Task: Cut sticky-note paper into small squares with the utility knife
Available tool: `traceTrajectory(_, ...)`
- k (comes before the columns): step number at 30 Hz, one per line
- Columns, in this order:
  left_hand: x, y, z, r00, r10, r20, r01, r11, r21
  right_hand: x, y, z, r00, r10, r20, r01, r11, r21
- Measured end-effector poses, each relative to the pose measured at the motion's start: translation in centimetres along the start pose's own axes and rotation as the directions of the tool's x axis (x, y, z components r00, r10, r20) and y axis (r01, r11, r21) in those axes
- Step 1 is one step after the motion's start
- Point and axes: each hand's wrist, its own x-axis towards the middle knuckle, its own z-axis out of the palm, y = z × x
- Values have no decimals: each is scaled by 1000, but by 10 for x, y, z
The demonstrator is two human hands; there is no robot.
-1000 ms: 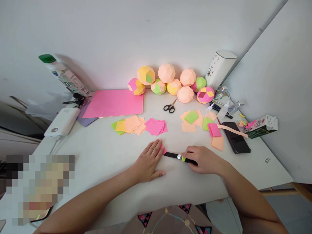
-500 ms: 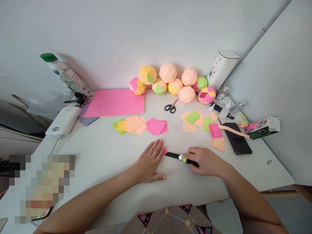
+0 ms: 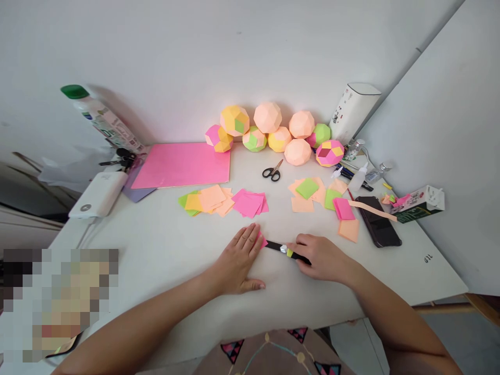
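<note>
My left hand (image 3: 241, 260) lies flat on the white table, fingers stretched out over a small pink paper (image 3: 263, 241); only a corner of the paper shows past the fingers. Wrapped in my right hand (image 3: 318, 256) is a utility knife (image 3: 284, 249), black with a silver and yellow-green part. Its dark blade points left and reaches the pink paper's edge. Just beyond my hands lie pink paper squares (image 3: 249, 202) and, left of them, peach ones (image 3: 213, 198) over orange and green. Farther right are loose peach and green papers (image 3: 307, 188) and a folded pink stack (image 3: 344, 208).
Several faceted paper balls (image 3: 267, 117) are piled against the wall. Scissors (image 3: 272, 172) lie before them, a pink sheet (image 3: 183, 164) to their left. A phone (image 3: 378, 221), a carton (image 3: 420, 204) and a glue bottle (image 3: 358, 178) stand right; a white box (image 3: 97, 195) left.
My right hand has slid the utility knife slightly left, its blade now closer into the pink paper by my left fingers. My left hand has stayed in place; the view has shifted slightly.
</note>
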Motion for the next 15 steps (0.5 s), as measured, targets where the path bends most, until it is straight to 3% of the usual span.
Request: traceTrajectory(15, 0, 1, -1, 1000, 6, 9, -6, 1000, 27, 11, -4, 6, 998, 54, -35, -55, 998, -24)
